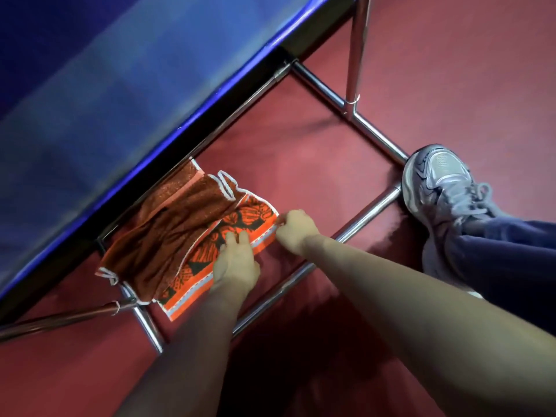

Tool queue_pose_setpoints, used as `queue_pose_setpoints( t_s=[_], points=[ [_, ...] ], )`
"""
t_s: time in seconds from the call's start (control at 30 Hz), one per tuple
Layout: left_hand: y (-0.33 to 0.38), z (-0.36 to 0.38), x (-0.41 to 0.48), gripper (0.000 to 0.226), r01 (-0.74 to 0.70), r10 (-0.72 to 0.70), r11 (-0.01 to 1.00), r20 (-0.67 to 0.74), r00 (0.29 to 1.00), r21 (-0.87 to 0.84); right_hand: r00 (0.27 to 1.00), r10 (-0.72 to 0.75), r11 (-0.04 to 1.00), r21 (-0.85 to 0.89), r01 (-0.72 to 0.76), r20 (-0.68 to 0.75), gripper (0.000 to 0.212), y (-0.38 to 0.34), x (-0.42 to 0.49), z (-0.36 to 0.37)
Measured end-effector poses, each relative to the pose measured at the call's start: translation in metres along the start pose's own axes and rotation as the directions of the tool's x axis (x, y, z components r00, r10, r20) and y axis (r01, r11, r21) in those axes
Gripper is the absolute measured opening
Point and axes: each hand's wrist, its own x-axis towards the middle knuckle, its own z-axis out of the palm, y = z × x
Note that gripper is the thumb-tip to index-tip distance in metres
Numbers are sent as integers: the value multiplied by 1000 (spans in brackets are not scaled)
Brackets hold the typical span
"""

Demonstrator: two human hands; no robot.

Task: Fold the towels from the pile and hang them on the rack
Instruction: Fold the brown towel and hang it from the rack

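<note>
Pinching orange towel point(207, 254), right hand point(296, 230)

Seen from above, the left hand point(236, 260) presses flat on an orange patterned towel point(254, 215), and the right hand point(296, 230) pinches its bordered edge. A rust-brown towel point(174, 230) overlaps it beside the blue bench point(120, 85). The chrome rack point(367, 212) frames them on the red floor point(301, 145), with a grey shoe point(445, 182) touching a rail.
</note>
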Motion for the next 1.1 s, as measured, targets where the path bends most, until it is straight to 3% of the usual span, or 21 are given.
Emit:
queue_pose_setpoints(
  t_s=[0.07,0.13,0.27,0.3,0.37,0.47,0.57,0.7,0.87,0.97,1.1],
  points=[
    [-1,10,7,68,4,-2,1000,-77,997,27,1000,21,995,99,-20,-6,27,2,11,9],
    [-1,17,7,56,3,3,999,-128,992,44,999,42,987,157,-45,26,22,5,10,15],
    [-4,24,2,23,-8,-5,991,-97,995,-134,997,14,979,202,-29,75,21,15,4,21],
    [-4,24,-3,15,-19,-1,979,-94,996,-204,996,-25,985,172,10,83,28,18,-1,21],
    [-1,21,-18,8,-29,-8,947,-115,993,-320,981,-137,988,-47,145,140,44,26,-15,18],
    [9,12,-50,3,-45,-37,906,-184,982,-421,949,-187,896,-352,270,253,60,38,-48,14],
    [14,-1,-83,8,-98,12,887,-190,982,-452,953,-215,812,-503,296,213,48,32,-87,4],
    [22,-27,-140,16,-202,119,851,-196,973,-486,935,-321,748,-564,349,153,34,-2,-141,-33],
    [29,-69,-234,25,-197,64,769,-233,970,-608,905,-375,715,-560,419,199,30,-44,-218,-102],
    [29,-81,-291,54,-148,52,785,-174,983,-601,927,-319,753,-541,375,199,29,-57,-262,-137],
    [26,-91,-356,47,-39,35,902,-18,999,-431,924,-304,716,-585,382,230,27,-70,-322,-164]
  ],
)
